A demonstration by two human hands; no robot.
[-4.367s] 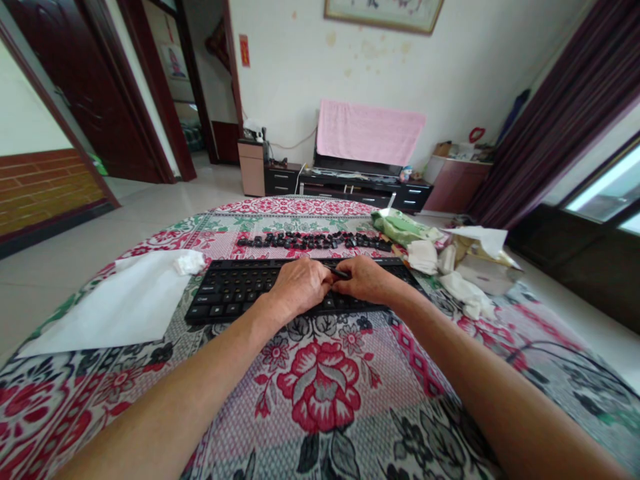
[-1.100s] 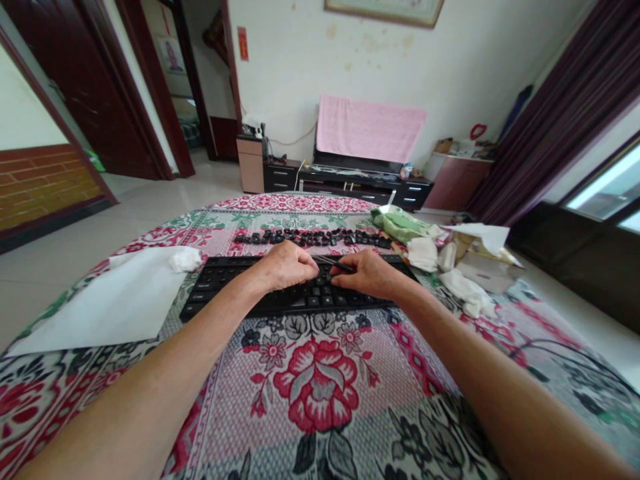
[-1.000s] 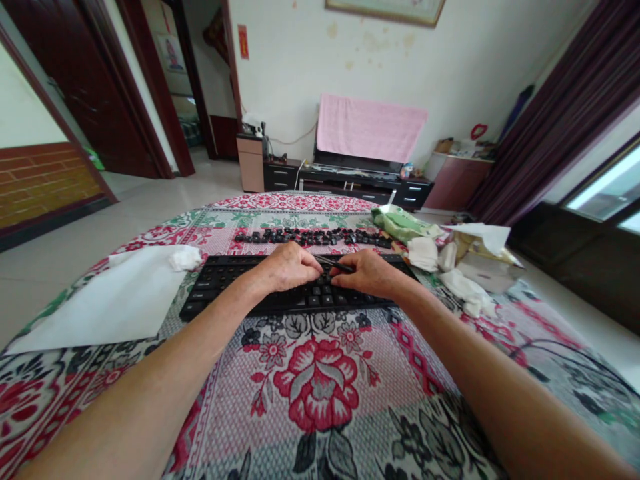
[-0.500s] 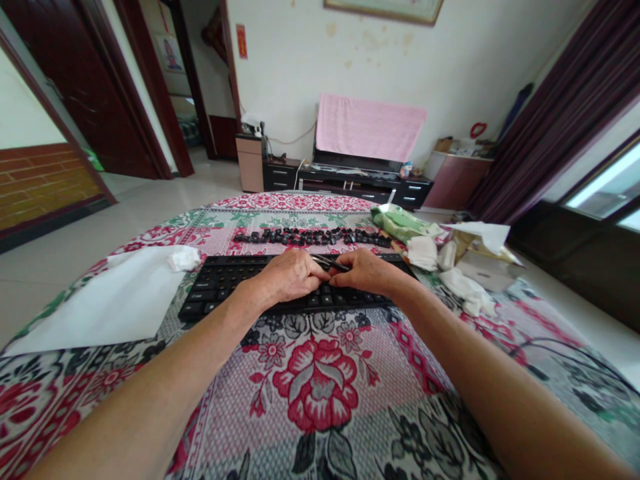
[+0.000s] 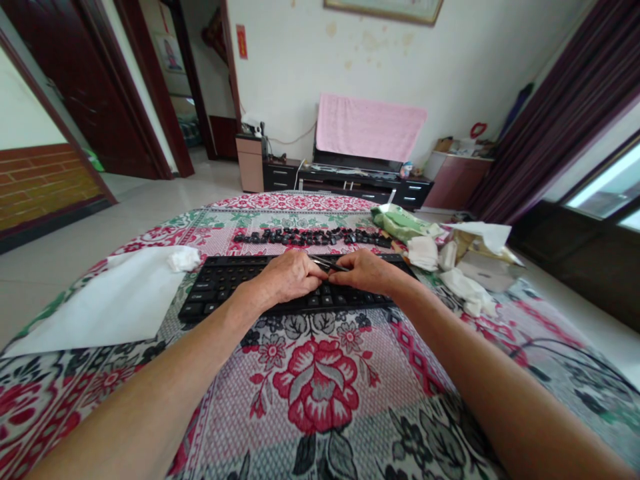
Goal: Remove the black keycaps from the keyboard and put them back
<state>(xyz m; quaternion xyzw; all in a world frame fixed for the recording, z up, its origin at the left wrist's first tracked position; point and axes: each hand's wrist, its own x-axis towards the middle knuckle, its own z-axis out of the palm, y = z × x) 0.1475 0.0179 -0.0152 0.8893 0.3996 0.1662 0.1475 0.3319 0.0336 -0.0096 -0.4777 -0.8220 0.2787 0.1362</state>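
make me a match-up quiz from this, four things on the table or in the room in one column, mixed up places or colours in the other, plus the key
Things
1. keyboard
2. slender tool
3. loose black keycaps
4. towel

Places or colours
A. pink, hanging in the background
B. dark end held in the right hand
C. spread in a rough row on the patterned tablecloth
D. black, lying beneath that hand and the left hand

Right pairs
1-D, 2-B, 3-C, 4-A
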